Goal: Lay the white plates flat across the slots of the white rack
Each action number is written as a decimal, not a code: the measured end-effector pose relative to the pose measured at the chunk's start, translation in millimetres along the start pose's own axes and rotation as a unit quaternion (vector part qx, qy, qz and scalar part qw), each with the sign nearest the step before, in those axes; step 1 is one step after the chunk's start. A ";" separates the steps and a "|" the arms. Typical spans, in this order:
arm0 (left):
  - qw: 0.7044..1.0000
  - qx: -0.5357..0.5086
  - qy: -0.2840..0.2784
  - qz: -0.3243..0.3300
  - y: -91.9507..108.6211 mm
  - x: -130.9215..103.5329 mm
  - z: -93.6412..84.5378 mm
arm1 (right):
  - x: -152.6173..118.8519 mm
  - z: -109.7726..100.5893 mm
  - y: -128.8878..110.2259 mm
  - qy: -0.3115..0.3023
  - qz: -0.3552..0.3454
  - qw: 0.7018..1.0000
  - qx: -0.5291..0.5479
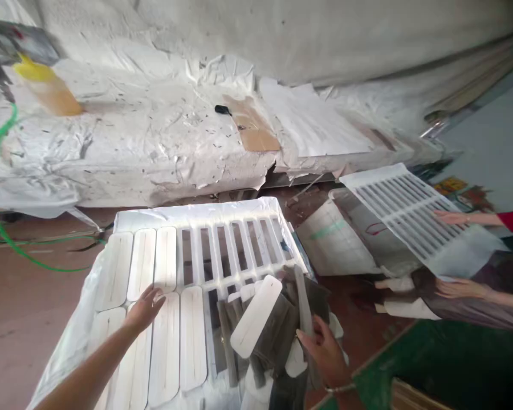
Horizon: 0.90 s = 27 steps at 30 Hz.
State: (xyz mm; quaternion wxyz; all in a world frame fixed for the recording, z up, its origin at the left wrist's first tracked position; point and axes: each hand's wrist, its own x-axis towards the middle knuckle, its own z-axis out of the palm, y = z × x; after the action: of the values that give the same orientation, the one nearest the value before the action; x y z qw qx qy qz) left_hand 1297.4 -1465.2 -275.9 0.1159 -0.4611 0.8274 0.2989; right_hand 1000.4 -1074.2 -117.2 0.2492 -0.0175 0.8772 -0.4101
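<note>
Panels (pixel 165 347) lie in two rows under and around the left grip (pixel 147 307).
Its fingers curl loosely over them; whether they pinch one, I cannot tell. Right grip (pixel 318 341) is closed on a strip (pixel 304 302); a loose pile (pixel 273 324) lies just left of it. Beyond both, slots show in the rack (pixel 192 215); farther right, a co-worker's hand (pixel 451 217) touches another rack (pixel 464 253).

Left hand (pixel 145 307) at rows of white rounded panels (pixel 166 347) on slatted rack (pixel 196 212). Right hand (pixel 327 356) grips narrow gray panel (pixel 303 302) beside gray-and-white heap (pixel 271 336). Red-sleeved co-worker's hand (pixel 451 218) on second slatted rack (pixel 461 245). Yellow-capped squeeze bottle (pixel 51 91) on sheet-covered bench (pixel 141 134).
</note>
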 end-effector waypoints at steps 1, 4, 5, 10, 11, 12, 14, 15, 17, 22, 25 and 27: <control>1.000 -0.014 0.024 -0.007 4.1 -7.7 3.3 | -9.2 -4.3 -12.5 -0.030 0.010 0.999 0.040; 0.996 -0.055 0.072 0.008 12.9 -38.8 18.0 | -33.2 -0.6 -55.1 -0.128 -0.009 0.981 0.148; 0.995 -0.072 0.072 0.018 14.0 -48.8 24.4 | -38.0 7.7 -69.1 -0.174 -0.029 0.968 0.180; 0.988 -0.139 0.066 0.021 10.8 -65.0 47.8 | -31.3 98.6 -125.4 -0.390 -0.046 0.864 0.315; 0.987 -0.146 0.071 0.019 9.8 -61.1 47.3 | -24.5 123.0 -133.1 -0.413 -0.038 0.849 0.327; 0.985 -0.151 0.079 0.018 8.9 -55.7 44.7 | -16.6 147.7 -139.3 -0.430 -0.029 0.839 0.333; 0.983 -0.155 0.097 0.023 7.9 -42.2 34.8 | 1.9 194.9 -147.6 -0.445 -0.004 0.833 0.328; 0.982 -0.153 0.105 0.026 8.1 -34.8 28.4 | 11.7 216.1 -150.0 -0.443 0.007 0.840 0.314; 0.982 -0.150 0.108 0.026 10.2 -19.9 15.4 | 31.1 252.2 -152.9 -0.426 0.017 0.864 0.268; 0.974 -0.196 0.109 0.023 22.8 16.0 -7.4 | 71.3 308.6 -158.1 -0.376 -0.043 0.916 0.131; 0.955 -0.277 0.108 0.000 34.5 37.7 -19.0 | 83.8 332.7 -158.1 -0.316 -0.109 0.941 0.048; 0.933 -0.350 0.085 -0.030 44.0 53.1 -27.2 | 85.3 348.2 -153.1 -0.277 -0.147 0.949 -0.029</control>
State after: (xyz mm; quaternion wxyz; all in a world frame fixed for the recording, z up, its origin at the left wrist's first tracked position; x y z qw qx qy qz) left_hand 1234.0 -1501.0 -262.0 -0.1145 -0.5204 0.6633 0.5255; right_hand 1056.4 -1443.3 -229.6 0.4190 -0.2664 0.7728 -0.3954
